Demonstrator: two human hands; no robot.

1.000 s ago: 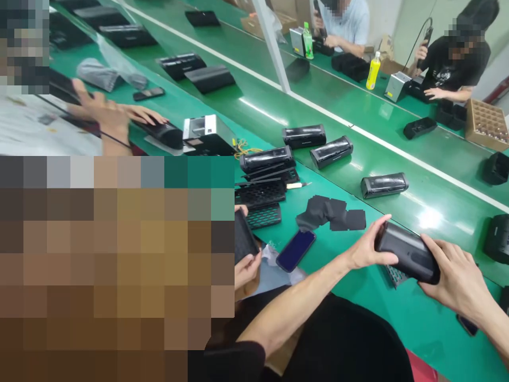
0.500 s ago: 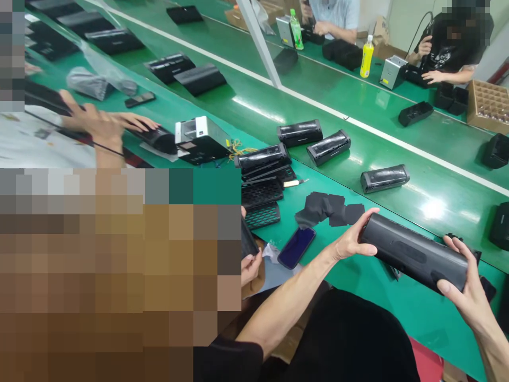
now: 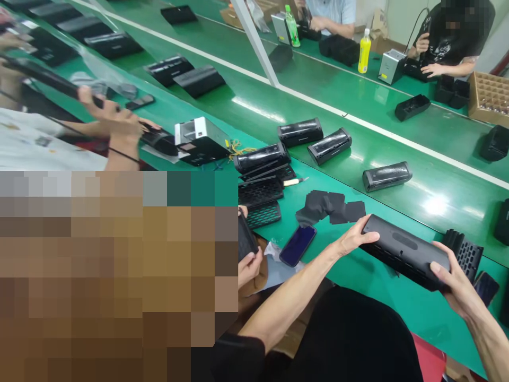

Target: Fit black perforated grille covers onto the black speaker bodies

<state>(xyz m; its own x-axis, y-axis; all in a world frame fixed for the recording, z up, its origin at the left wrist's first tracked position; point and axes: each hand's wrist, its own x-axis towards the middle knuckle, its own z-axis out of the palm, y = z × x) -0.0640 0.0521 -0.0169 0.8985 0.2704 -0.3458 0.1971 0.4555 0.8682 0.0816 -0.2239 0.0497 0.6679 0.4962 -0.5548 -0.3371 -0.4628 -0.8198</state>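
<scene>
Both hands hold a long black speaker casing (image 3: 405, 249) above the green bench, one at each end. My left hand (image 3: 358, 236) grips its left end, the thumb on the near side. Around the right end my right hand (image 3: 457, 281) is wrapped, thumb pressed on the upper face. An oval recess and a row of slots show on the casing. Black perforated grilles (image 3: 463, 252) lie just behind my right hand, with a dark phone (image 3: 485, 289) beside them. Thin black sheets (image 3: 330, 207) lie beyond my left hand.
Several finished-looking speakers (image 3: 387, 176) rest on the green belt (image 3: 342, 154). Left of my arm are another phone (image 3: 298, 245), stacked grilles (image 3: 260, 193) and a white-handled blade (image 3: 294, 181). A co-worker's hand (image 3: 250, 265) is close by on the left; other people work across the belt.
The casing has rolled in my hands, so its slotted side now shows. Its right end has shifted left, uncovering the grilles and phone behind. At far left, a co-worker's arm has moved right.
</scene>
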